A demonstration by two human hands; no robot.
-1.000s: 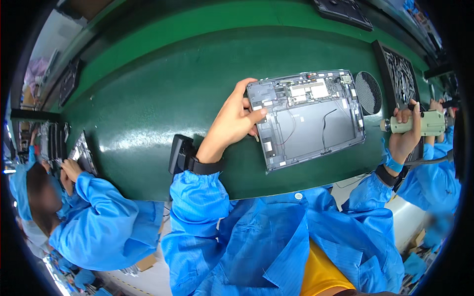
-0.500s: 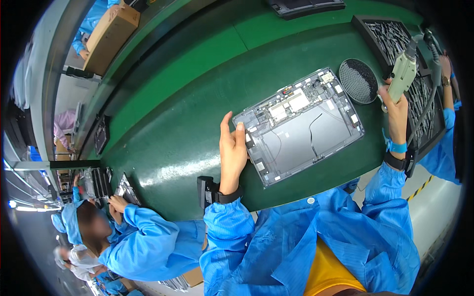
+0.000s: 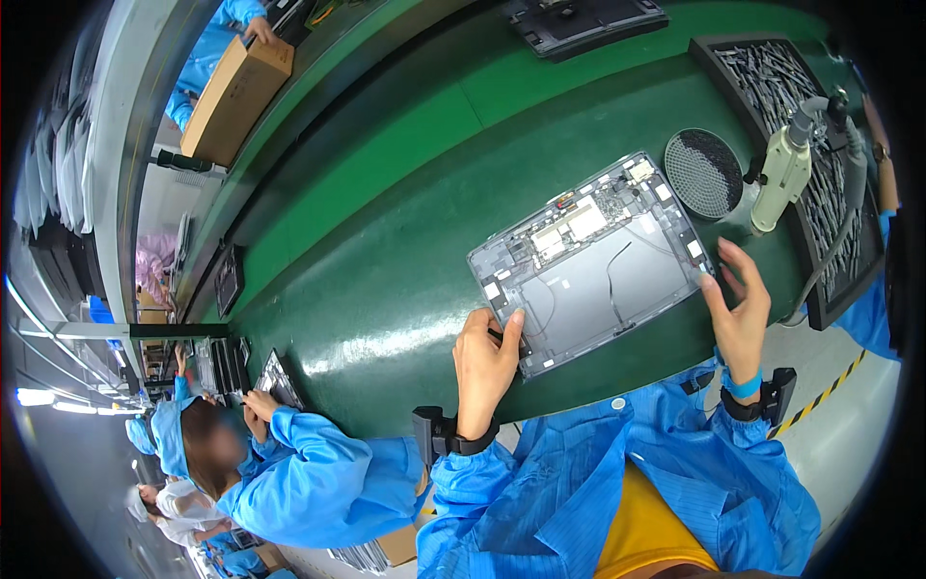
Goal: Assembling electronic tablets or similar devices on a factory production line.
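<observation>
Bare left hand (image 3: 485, 362) pinches the grey, rectangular, smooth-floored, hard-cased device (image 3: 586, 280) at seven o'clock; bare right hand (image 3: 743, 311) spread at three o'clock, contact unclear.

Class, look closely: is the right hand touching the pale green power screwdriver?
Apart: the head view shows a strip of green tabletop between the right hand and the pale power screwdriver.

Bright, glare on green bench (image 3: 386, 289), bowed edges

Left grip (image 3: 485, 365) on tablet shell (image 3: 584, 280)
</observation>
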